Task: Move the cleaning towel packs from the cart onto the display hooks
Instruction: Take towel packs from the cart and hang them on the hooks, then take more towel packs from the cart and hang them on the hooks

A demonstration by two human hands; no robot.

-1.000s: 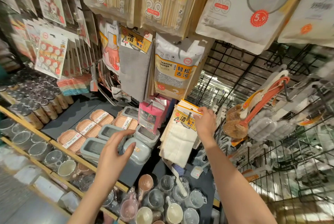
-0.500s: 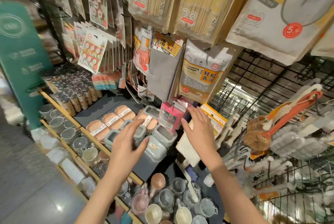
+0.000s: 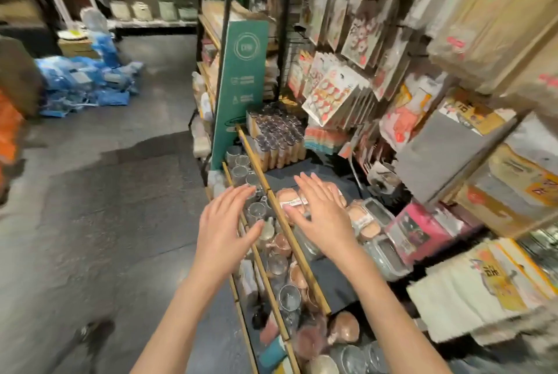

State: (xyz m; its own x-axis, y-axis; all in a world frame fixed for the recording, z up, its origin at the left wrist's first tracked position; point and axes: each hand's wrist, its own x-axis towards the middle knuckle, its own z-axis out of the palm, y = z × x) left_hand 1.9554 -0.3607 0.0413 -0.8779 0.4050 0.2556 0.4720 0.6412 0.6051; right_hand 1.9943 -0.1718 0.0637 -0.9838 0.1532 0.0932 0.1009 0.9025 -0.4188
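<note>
Towel packs (image 3: pixel 471 289) hang; hands empty.

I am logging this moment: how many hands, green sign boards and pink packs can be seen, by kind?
hands: 2, the left hand and the right hand, both open and empty
green sign board: 1
pink pack: 1
Total: 4

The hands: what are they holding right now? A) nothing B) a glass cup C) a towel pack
A: the left hand and the right hand both have spread fingers, with nothing in them, in front of the shelf.
</note>
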